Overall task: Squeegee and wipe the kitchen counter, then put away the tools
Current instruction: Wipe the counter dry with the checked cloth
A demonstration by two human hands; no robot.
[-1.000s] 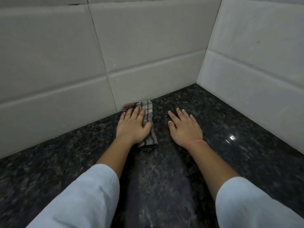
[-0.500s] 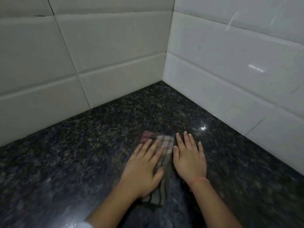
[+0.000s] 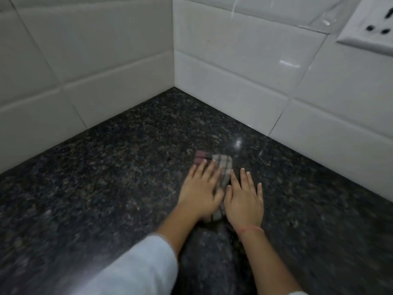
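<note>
A folded checked cloth (image 3: 223, 167), grey with a dark red end, lies on the dark speckled granite counter (image 3: 119, 171) near the inner corner. My left hand (image 3: 201, 192) presses flat on the cloth with fingers spread, and covers most of it. My right hand (image 3: 244, 199) lies flat on the counter just right of the cloth, fingers apart, its thumb edge against the cloth. A thin red thread circles the right wrist. No squeegee is in view.
White tiled walls (image 3: 244, 67) meet at the corner behind the hands. A white wall socket (image 3: 370, 26) sits at the upper right. A wet streak (image 3: 208, 256) runs on the counter between my forearms.
Both hands and the cloth have slid away from the left wall, rightward toward the right wall. The view has turned right, and the socket has come into sight.
</note>
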